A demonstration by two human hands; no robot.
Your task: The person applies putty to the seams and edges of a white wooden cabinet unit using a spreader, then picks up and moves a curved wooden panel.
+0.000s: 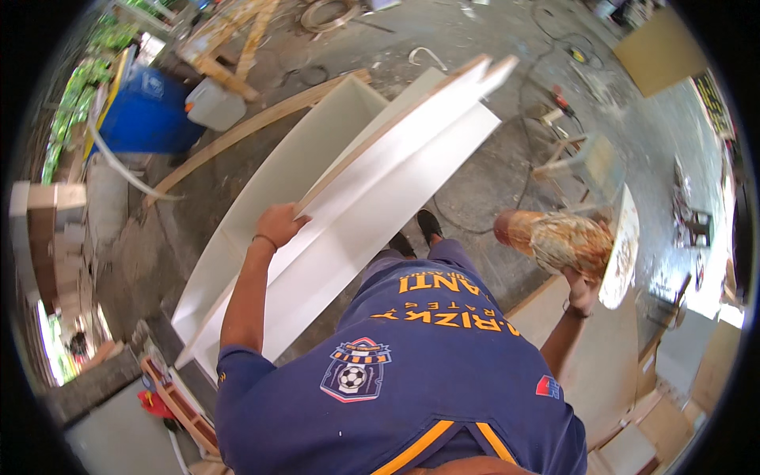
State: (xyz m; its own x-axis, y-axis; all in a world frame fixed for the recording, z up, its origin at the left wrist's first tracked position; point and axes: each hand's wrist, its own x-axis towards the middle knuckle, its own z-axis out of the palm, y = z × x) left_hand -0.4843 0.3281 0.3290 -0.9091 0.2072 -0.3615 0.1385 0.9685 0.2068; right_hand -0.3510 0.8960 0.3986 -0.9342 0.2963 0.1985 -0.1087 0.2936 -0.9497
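Observation:
A long white cabinet-like frame of boards stands tilted in front of me, with open channels between its panels. My left hand is closed over the brown raw edge of its middle board. Out to the right, my right hand is curled against a glue-stained brown can, next to a stained white disc at the can's outer end. Part of the right hand's fingers is hidden behind the can, which sits sideways in the view.
A blue barrel and a white jerrycan stand at the far left, near a curved wooden strip. A small stool and cables lie right of the cabinet frame. A beige board lies beside my right arm.

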